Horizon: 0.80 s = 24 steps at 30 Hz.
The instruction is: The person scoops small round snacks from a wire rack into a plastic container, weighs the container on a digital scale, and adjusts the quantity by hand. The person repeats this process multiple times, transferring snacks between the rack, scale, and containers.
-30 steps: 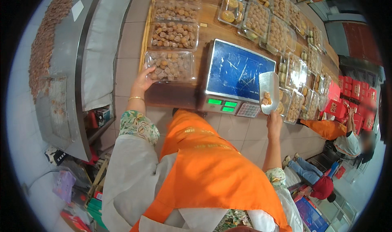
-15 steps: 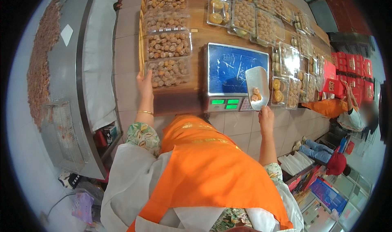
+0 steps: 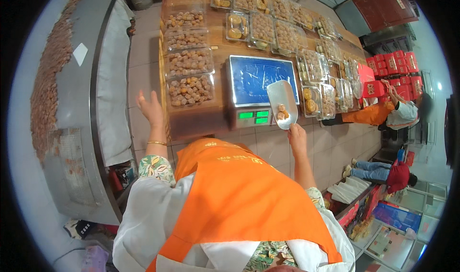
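My right hand (image 3: pixel 297 137) grips the handle of a metal scoop (image 3: pixel 283 99), with a few small round brown pieces (image 3: pixel 281 113) lying low in its pan. The scoop hangs over the front right of a weighing scale (image 3: pixel 262 75) with a scratched blue top and green lit displays. My left hand (image 3: pixel 152 108) holds nothing, its fingers apart, just left of the table's edge. Nearest to it stands a clear tray of round brown pieces (image 3: pixel 190 90), the closest of several such trays in a column along the table's left side.
The wooden table (image 3: pixel 220 46) carries many clear boxes (image 3: pixel 262 28) of round pieces and cakes at its back and right. Left stands a long metal counter (image 3: pixel 86 94) with a brown heap. Red boxes (image 3: pixel 393 63) are stacked at right, beside a co-worker in an orange apron (image 3: pixel 366 114).
My left hand has let go of the nearest clear tray and moved left, its fingers spreading. My right hand still holds the scoop over the scale. The whole view has shifted somewhat.
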Tool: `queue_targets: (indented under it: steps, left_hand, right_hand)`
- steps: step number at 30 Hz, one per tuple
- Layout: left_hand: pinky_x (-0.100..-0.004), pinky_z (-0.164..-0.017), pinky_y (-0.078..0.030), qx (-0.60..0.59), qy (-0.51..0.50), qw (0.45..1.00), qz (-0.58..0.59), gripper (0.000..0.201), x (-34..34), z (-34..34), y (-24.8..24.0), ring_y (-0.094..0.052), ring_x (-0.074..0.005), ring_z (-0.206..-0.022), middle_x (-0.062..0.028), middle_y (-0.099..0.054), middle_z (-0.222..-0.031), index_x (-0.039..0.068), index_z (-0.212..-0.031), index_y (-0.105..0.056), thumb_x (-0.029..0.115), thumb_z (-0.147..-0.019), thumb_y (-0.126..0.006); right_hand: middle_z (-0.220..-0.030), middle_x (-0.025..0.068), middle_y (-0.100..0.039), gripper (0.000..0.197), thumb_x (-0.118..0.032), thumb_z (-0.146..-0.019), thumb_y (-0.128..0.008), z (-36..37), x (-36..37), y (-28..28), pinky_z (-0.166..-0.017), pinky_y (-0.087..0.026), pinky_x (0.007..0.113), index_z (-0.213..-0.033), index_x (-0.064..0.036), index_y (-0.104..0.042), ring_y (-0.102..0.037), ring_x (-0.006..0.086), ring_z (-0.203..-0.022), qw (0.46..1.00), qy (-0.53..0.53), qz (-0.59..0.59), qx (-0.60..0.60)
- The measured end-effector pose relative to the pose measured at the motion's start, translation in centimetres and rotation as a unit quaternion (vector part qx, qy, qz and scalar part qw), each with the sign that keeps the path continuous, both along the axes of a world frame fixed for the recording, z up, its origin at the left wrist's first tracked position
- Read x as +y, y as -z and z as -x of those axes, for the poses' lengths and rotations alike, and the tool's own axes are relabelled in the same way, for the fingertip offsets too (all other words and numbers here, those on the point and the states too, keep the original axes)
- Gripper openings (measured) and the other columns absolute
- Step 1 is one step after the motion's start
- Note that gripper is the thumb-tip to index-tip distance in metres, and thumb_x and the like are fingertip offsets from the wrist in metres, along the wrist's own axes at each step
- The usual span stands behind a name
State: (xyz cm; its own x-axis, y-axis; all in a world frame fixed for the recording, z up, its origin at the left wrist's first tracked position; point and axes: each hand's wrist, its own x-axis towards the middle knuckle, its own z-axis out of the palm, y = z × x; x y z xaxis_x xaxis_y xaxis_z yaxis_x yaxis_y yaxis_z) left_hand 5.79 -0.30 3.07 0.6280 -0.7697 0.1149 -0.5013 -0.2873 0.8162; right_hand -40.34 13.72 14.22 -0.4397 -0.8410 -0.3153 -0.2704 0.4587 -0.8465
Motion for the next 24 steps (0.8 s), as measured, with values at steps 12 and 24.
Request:
queue_targets:
  steps: [12, 24]
  left_hand:
    - [-0.0251, -0.057, -0.049, 0.434, 0.011, 0.895, -0.102, 0.025, 21.2, -11.1, 0.1, -0.064, -0.0158, -0.067, -0.0097, -0.062, -0.088, -0.003, -0.117, -0.052, 0.007, -0.094, -0.051]
    - [-0.0257, -0.064, -0.049, 0.418, -0.082, 0.904, -0.035, 0.034, 34.0, -20.3, -2.8, -0.065, -0.0167, -0.077, -0.0111, -0.063, -0.103, -0.003, -0.124, -0.049, 0.008, -0.092, -0.054]
  right_hand:
    - [-0.063, 0.0066, -0.059, 0.038, -0.030, -0.088, -0.048, -12.8, 9.7, 6.5, -0.056, -0.042, 0.032, -0.076, 0.0010, -0.065, -0.053, 0.0143, -0.058, 0.988, -0.145, -0.054, 0.016]
    - [-0.064, 0.0023, -0.054, 0.035, -0.027, -0.091, -0.049, -27.6, 13.0, 3.7, -0.053, -0.037, 0.029, -0.077, 0.0019, -0.063, -0.045, 0.0098, -0.057, 0.950, -0.310, -0.028, 0.012]
